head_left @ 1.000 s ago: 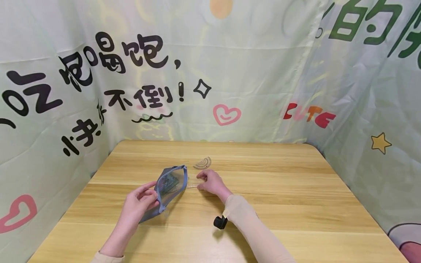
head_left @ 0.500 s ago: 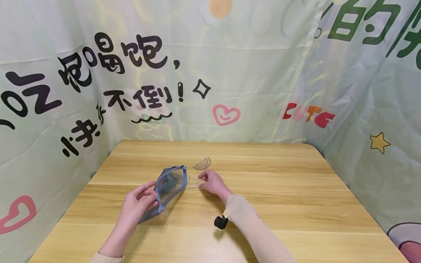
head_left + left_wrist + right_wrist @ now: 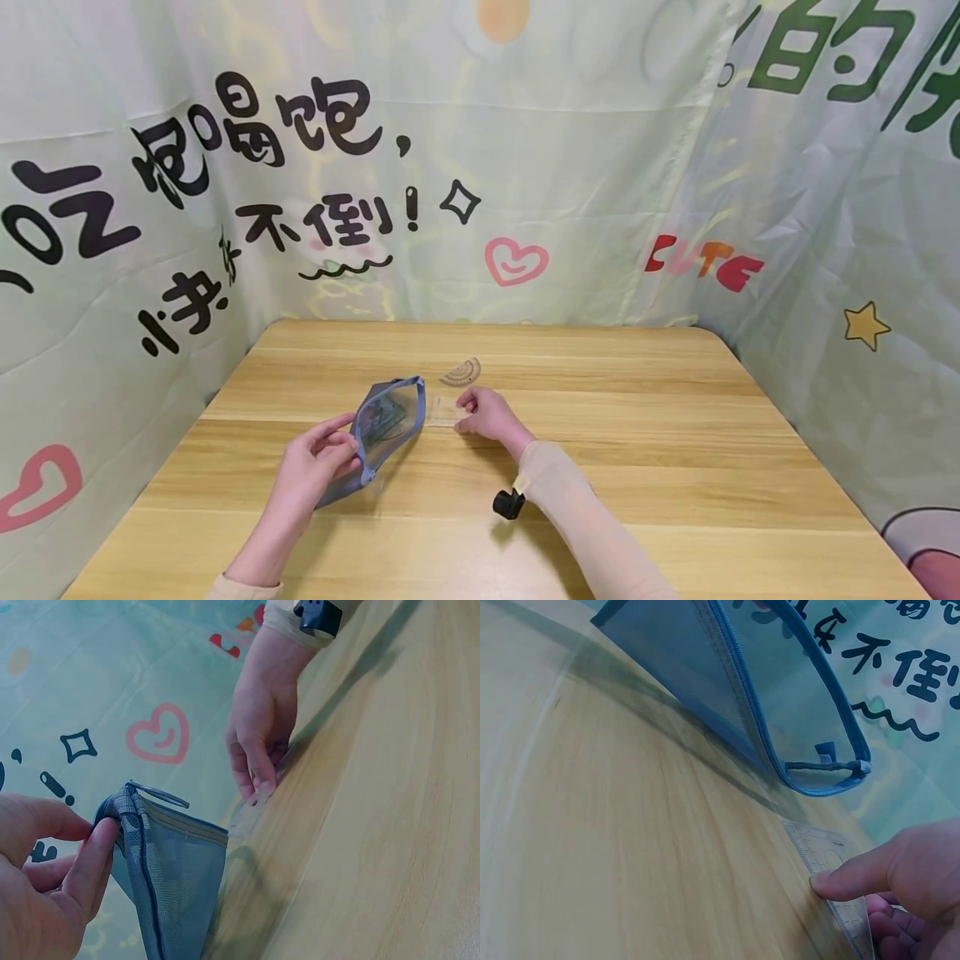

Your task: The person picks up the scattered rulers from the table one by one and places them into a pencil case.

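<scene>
My left hand [image 3: 309, 467] pinches the rim of a blue mesh zip pouch [image 3: 180, 877] between thumb and fingers. The pouch leans tilted with its mouth held wide toward the right. Something dark teal [image 3: 386, 419] shows inside it through the mesh. Just right of the mouth, my right hand [image 3: 489, 415] grips a clear plastic set square [image 3: 815, 844]. In the right wrist view the thumb lies over the set square's upper face, while the other fingers are partly hidden at its far edge. The set square stays low over the wooden table [image 3: 637, 467].
A clear protractor [image 3: 461, 372] lies on the table beyond the right hand. A small black camera [image 3: 508, 504] hangs from the right wrist, close over the tabletop. Printed curtains [image 3: 585, 167] stand behind the table and along both sides.
My right hand has shifted slightly to the right with the set square, and more of the set square shows between it and the pouch. The left hand and the pouch stay nearly still.
</scene>
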A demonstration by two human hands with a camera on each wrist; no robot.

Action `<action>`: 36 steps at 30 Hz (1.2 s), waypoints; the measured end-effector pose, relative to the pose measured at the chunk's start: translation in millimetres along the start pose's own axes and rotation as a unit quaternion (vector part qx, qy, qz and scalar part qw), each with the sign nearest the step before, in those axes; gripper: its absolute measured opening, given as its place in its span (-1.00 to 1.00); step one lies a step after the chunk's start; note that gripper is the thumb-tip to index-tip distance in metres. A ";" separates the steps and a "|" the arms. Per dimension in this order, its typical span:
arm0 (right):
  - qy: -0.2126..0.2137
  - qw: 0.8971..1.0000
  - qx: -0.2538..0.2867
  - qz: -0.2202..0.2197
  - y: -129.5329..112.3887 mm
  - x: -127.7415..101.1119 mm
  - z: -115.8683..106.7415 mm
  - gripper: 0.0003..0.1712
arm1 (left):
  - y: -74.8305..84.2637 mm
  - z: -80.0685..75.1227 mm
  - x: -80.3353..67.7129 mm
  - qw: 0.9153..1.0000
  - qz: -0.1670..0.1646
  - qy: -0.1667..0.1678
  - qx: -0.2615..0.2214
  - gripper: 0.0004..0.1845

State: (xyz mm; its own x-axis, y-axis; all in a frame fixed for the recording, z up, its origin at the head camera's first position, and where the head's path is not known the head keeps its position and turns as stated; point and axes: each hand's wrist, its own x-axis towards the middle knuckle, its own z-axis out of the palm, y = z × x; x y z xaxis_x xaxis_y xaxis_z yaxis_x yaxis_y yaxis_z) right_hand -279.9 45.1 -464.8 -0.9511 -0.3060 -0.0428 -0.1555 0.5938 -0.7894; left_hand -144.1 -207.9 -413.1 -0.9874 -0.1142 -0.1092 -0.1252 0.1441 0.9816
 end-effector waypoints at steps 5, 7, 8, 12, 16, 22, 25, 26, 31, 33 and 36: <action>-0.005 1.000 0.008 0.002 1.8 -0.2 -2.9 -0.58 | 0.1 0.0 0.0 1.000 -0.001 0.001 -0.001 -0.49; -0.008 1.000 0.013 0.006 2.2 -0.2 -3.8 -0.58 | 0.1 -0.1 -0.2 1.000 -0.001 0.000 -0.001 -0.49; -0.009 1.000 0.016 0.008 2.5 0.0 -4.1 -0.58 | 0.1 -0.3 -0.3 1.000 -0.001 0.000 0.000 -0.49; -0.011 1.000 0.025 0.011 3.9 1.4 -5.2 -0.58 | -0.2 -1.6 -0.8 1.000 -0.001 0.003 -0.001 -0.49; -0.015 0.999 0.042 0.019 4.7 2.1 -6.0 -0.58 | -0.1 -3.0 -1.4 1.000 -0.004 0.006 0.001 -0.49; -0.009 0.999 0.043 0.025 5.3 0.9 -7.3 -0.65 | 0.6 -3.0 -1.6 1.000 0.006 0.003 0.002 -0.50; -0.010 0.998 0.045 0.030 5.5 0.2 -7.9 -0.68 | 0.6 -2.9 -1.6 1.000 0.009 0.004 0.004 -0.51; -0.011 0.998 0.046 0.032 5.5 -0.1 -8.0 -0.70 | 0.5 -2.9 -1.6 1.000 0.008 0.004 0.006 -0.51; -0.012 0.998 0.039 0.042 4.4 -0.7 -8.2 -0.79 | 2.0 -3.0 -1.5 1.000 0.001 0.007 0.010 -0.51; -0.013 0.999 0.032 0.042 4.2 -0.4 -8.6 -0.81 | 3.2 -3.3 -1.4 1.000 -0.004 0.007 0.011 -0.51; -0.015 0.999 0.021 0.035 4.2 0.3 -10.0 -0.83 | 5.1 -3.9 -1.2 1.000 -0.008 0.005 0.013 -0.51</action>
State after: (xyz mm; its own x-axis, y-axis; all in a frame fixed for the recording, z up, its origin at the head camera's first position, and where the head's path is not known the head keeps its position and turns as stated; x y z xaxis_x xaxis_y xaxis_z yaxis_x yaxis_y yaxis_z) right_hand -283.5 54.9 -462.0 -0.9506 -0.2877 -0.1170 -0.0768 0.5827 -0.8091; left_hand -143.2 -210.9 -407.4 -0.9843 -0.1259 -0.1240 -0.1443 0.1675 0.9753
